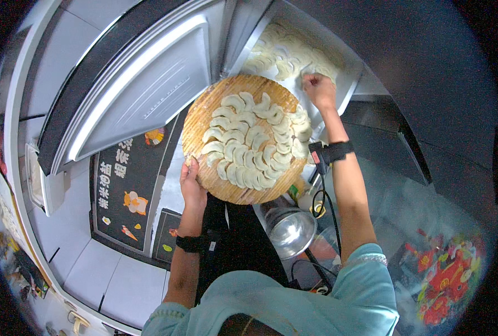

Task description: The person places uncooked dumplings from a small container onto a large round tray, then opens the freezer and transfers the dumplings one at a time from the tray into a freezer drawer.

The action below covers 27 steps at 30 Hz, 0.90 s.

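Note:
My left hand (192, 185) grips the near left rim of a round wooden board (198, 126), thumb on top. Crescent-shaped dumplings (240, 153) cover much of the board in curved rows, some of them crowded at its right edge. Beyond the board is a pale freezer drawer (354, 86) with many more dumplings (295, 50) spread over its floor. My right hand (319, 90) is over the near right part of this drawer, its fingers curled down by the dumplings there. Whether it holds one is hidden.
An open fridge door (148, 88) with a pale inner panel stands on the left. Below lies a dark printed floor mat (127, 197) on light tiles. A shiny metal bowl (291, 233) is under the board's near right side. A cable (330, 206) hangs from my right wrist strap (337, 151).

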Available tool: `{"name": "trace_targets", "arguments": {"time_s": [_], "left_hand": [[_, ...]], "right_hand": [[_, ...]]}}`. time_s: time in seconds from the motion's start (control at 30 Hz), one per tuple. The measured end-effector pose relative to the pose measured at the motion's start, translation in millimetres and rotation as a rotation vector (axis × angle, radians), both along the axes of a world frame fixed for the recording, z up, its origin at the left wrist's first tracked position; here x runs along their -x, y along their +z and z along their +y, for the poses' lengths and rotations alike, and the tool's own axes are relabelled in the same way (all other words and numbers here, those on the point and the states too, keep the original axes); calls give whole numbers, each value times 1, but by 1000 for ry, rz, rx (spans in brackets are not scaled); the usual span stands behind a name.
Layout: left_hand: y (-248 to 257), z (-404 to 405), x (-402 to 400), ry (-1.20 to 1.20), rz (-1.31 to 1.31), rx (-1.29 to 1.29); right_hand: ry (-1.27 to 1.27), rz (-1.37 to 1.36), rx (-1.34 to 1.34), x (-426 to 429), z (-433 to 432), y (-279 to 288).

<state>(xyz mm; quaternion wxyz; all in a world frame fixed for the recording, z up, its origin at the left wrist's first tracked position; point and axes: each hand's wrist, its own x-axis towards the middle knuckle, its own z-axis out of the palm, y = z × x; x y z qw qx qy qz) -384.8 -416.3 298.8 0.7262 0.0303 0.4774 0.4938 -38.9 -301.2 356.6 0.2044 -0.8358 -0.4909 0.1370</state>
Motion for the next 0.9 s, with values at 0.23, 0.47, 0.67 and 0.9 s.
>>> {"name": "trace_targets", "arguments": {"time_s": [0.23,0.47,0.67,0.9], "left_hand": [[3,1,-6,-17,-6,5],[0,1,-5,-19,11,-21],[6,1,-2,8,17,33],[3,2,-6,-16,-17,20]], "right_hand": [[-16,-282,321,43,-58,18],[-9,-270,-62,60,-66,6],[-150,184,-94,-9,-14,-19],[-113,254,-46,-50,2,-36]]}}
